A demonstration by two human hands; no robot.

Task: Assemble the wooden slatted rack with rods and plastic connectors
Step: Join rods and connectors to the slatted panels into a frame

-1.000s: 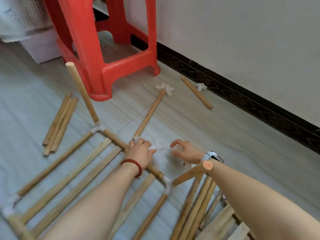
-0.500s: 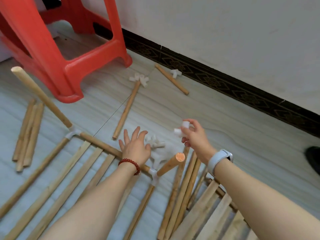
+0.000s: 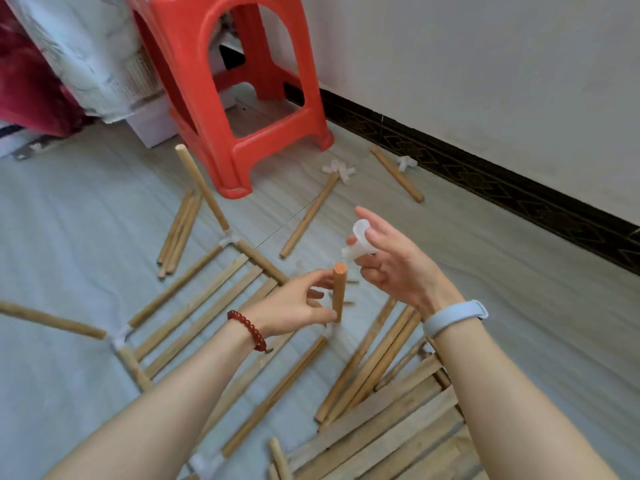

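Observation:
A partly built wooden rack frame (image 3: pixel 194 303) lies on the floor, with slats inside and white corner connectors. At its near right corner an upright rod (image 3: pixel 338 292) stands in a connector. My left hand (image 3: pixel 294 308) has its fingers curled round that rod's lower half. My right hand (image 3: pixel 391 261) hovers just above and to the right of the rod's top and pinches a white plastic connector (image 3: pixel 358 242). Another upright rod (image 3: pixel 201 187) rises from the far corner.
A red plastic stool (image 3: pixel 225 98) stands behind the frame. Loose rods (image 3: pixel 178 232) lie left of it; two rods with connectors (image 3: pixel 308 214) (image 3: pixel 396 174) lie near the dark skirting. More rods (image 3: pixel 367 365) and a slatted panel (image 3: pixel 391 431) lie at the lower right.
My right hand lifted the white connector from the floor up beside the rod's top. My left hand left the floor and took hold of the upright rod. The camera view shifted.

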